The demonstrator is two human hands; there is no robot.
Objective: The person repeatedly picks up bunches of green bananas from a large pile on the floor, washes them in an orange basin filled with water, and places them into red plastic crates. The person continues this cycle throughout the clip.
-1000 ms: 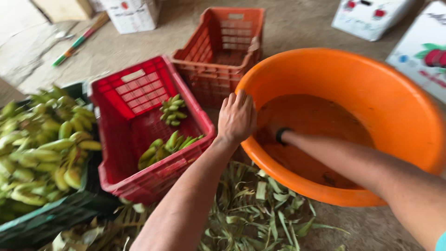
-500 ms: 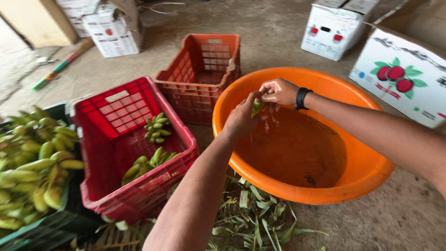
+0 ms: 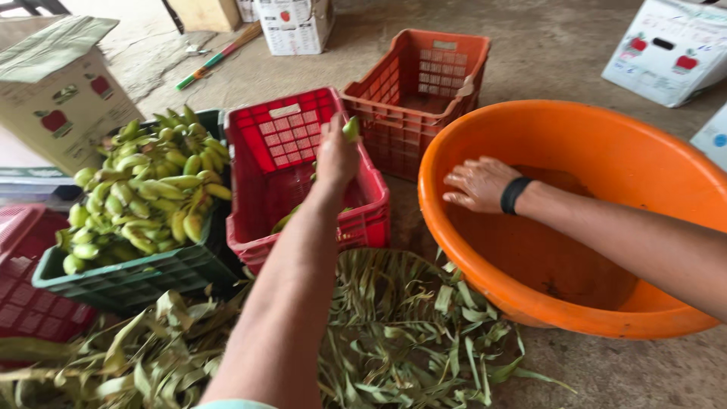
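Left hand (image 3: 335, 155), earlier at the orange plastic tub (image 3: 606, 151) rim, now hangs over the red plastic crate (image 3: 288, 136), fingers closed on a small green banana (image 3: 351, 127). Right hand (image 3: 478, 184) has dropped inside the tub, fingers spread flat, empty. Crate contents mostly hidden behind the arm. Green leaf scraps (image 3: 409, 333) litter bare concrete floor (image 3: 545, 53); green crate of bananas (image 3: 144, 189) left, orange crate (image 3: 424, 83) and cardboard boxes (image 3: 670, 45) beyond.
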